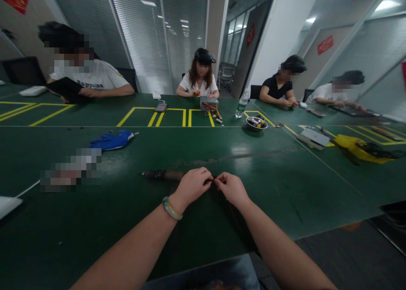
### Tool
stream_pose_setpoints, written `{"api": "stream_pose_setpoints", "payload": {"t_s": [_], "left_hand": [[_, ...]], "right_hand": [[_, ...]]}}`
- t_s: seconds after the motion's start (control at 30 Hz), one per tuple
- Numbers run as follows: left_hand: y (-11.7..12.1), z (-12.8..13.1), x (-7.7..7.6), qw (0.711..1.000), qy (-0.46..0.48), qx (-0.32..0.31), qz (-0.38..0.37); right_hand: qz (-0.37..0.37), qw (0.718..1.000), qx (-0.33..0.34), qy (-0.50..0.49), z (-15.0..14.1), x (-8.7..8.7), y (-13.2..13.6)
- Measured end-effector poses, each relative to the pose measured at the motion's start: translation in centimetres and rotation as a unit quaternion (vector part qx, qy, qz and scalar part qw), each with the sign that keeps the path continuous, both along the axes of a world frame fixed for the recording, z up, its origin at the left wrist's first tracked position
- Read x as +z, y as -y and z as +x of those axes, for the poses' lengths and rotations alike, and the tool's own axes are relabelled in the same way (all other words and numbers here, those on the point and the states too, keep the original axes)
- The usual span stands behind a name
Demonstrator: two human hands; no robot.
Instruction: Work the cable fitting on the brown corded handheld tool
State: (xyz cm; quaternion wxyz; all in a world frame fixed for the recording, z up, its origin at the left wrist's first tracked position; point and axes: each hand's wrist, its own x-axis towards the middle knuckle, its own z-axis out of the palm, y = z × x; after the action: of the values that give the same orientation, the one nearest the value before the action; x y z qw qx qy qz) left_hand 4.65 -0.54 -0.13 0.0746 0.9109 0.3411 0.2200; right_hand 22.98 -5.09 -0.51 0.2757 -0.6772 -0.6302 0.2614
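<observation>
A long brown-and-black cylindrical tool [158, 175] with a small metal tip at its left end lies on the green table. My left hand [196, 184] covers its right part, fingers bent and closed at the thin dark cord near that end. Close beside it, my right hand [233, 188] pinches the same dark cord [236, 218], fingertips together. Both hands' fingertips almost meet. Past my right hand the cord runs down toward the table's near edge. The exact spot being pinched is small and dark, so its details are hidden.
Left of my hands lie a blue glove [112, 140] and a blurred-out item [72, 169] with a white cable. Farther off stand a metal bowl [256, 124] of small parts, a water bottle [242, 103] and a grey box with wires [209, 103]. Several people sit across the table.
</observation>
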Motion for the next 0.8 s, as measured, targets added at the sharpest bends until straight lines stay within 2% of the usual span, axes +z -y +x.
{"api": "stream_pose_setpoints", "payload": {"t_s": [0.47,0.7,0.8], "left_hand": [[0.0,0.1,0.2,1.0,0.002,0.0,-0.005],[0.1,0.2,0.4,1.0,-0.012,0.013,0.004],[0.1,0.2,0.4,1.0,-0.01,0.019,0.006]], "right_hand": [[0.019,0.997,0.01,0.073,-0.1,0.5,-0.1],[0.117,0.979,0.022,0.164,-0.6,0.9,-0.1],[0.103,0.981,0.043,0.161,-0.8,1.2,-0.4]]}}
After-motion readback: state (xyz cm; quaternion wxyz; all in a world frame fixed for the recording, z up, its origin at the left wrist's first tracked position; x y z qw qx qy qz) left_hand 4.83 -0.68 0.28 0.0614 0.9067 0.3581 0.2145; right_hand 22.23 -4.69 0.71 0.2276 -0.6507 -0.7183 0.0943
